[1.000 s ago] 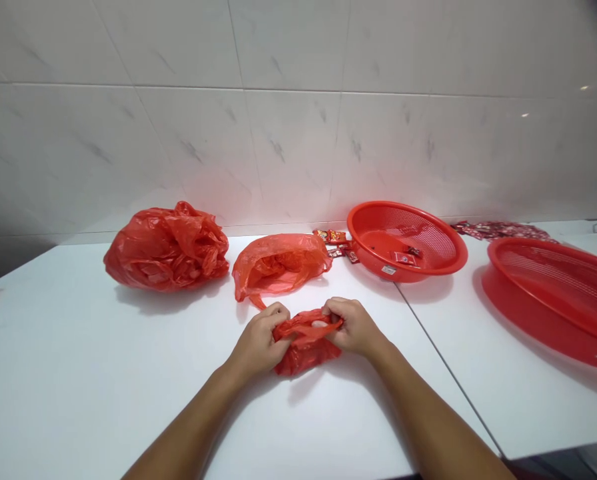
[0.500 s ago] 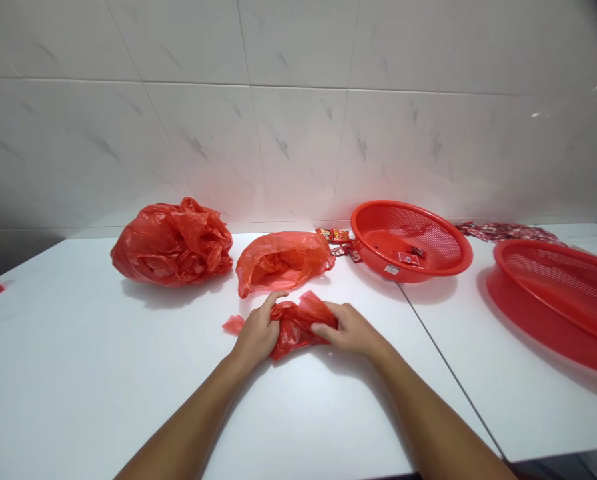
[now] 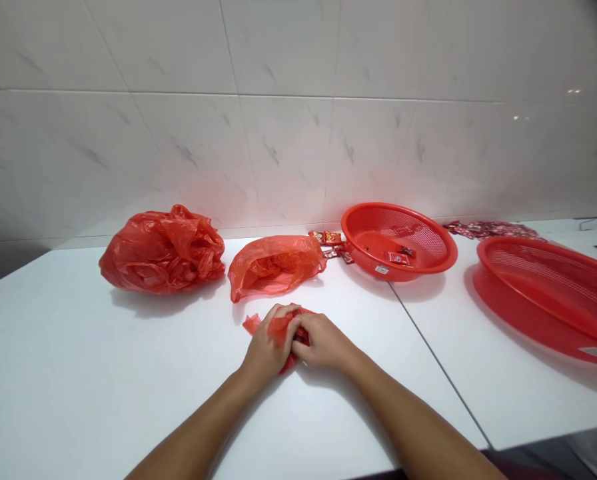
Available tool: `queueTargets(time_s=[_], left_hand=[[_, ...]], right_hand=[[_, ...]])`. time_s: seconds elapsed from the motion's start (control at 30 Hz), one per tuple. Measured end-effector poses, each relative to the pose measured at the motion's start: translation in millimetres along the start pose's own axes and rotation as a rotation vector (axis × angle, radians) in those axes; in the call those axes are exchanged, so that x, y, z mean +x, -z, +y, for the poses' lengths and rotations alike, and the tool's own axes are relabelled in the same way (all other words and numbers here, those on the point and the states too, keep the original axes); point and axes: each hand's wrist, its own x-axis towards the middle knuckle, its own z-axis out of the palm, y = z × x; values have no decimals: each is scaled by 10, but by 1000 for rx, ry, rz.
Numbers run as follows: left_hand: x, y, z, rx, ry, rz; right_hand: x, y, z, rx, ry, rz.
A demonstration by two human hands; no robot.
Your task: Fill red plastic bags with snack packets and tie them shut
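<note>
The white table [image 3: 103, 380] carries two red mesh baskets [image 3: 398, 208], two loose red plastic bags [image 3: 162, 252], and several small snack packets [image 3: 331, 238]. The left hand [image 3: 264, 350] and right hand [image 3: 324, 343] close together around one crumpled red bag [image 3: 278, 330], holding it against the table.

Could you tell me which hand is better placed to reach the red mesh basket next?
Probably the right hand: it lies on the basket's side of the crumpled red plastic bag, closer to the red mesh basket than the left hand, though both currently hold the bag.
</note>
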Motion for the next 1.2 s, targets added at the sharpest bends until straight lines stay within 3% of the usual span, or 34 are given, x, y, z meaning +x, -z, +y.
queueTargets(time_s=[0.07, 0.17, 0.23, 0.33, 0.4, 0.47, 0.57, 0.7, 0.83, 1.03, 1.1, 1.2], left_hand=[[43, 50, -56, -35, 70, 69], [75, 148, -113, -63, 246, 228], [69, 168, -108, -118, 375, 346], [33, 101, -39, -292, 499, 460], [-3, 25, 26, -380, 515, 482], [-40, -39, 85, -405, 532, 474], [-57, -64, 132, -356, 481, 471], [16, 26, 102, -144, 115, 517], [74, 151, 1, 7, -47, 387], [13, 214, -46, 48, -279, -82], [-14, 194, 4, 40, -296, -193], [-39, 147, 88, 149, -196, -182]], right_hand=[[-28, 95, 43, 160, -25, 31], [-53, 248, 151, 265, -44, 301], [-55, 281, 217, 247, -18, 386], [-39, 153, 246, 388, 5, 187], [-16, -16, 215, 547, -2, 34], [10, -176, 159, 618, 32, -25], [42, -271, 80, 591, 79, 23], [55, -109, 65, 526, 3, 137], [32, 102, 155, 572, -75, 203], [-7, 174, 304, 566, -212, 268], [-7, 179, 322, 614, -255, 275], [-5, 194, 321, 620, -283, 259]])
